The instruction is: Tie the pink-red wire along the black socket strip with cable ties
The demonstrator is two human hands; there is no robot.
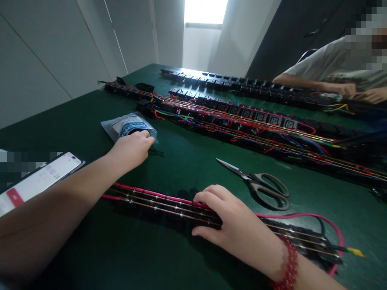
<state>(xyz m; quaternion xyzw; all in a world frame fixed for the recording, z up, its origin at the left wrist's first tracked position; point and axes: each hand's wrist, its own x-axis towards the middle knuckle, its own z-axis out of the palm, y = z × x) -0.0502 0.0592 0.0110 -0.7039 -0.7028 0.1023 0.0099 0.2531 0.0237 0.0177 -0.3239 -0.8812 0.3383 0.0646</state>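
Apparently part-done: red wire (181,200) follows the strip (181,215), looping loose lower right; your right hand (234,219) straddles it, fingers spread; your left hand (133,148) curls at the bag (129,121), pinch unclear.

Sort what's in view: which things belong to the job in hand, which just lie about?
In hand, it seems:
nearest wired strip, under the right hand
plastic bag, at the left hand

Apparently lying about:
scissors, untouched, though perhaps needed
phone
longer wired strips beyond

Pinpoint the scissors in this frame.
In the head view, the scissors lie right of centre on the green table, between the right hand and the long wired strips beyond.
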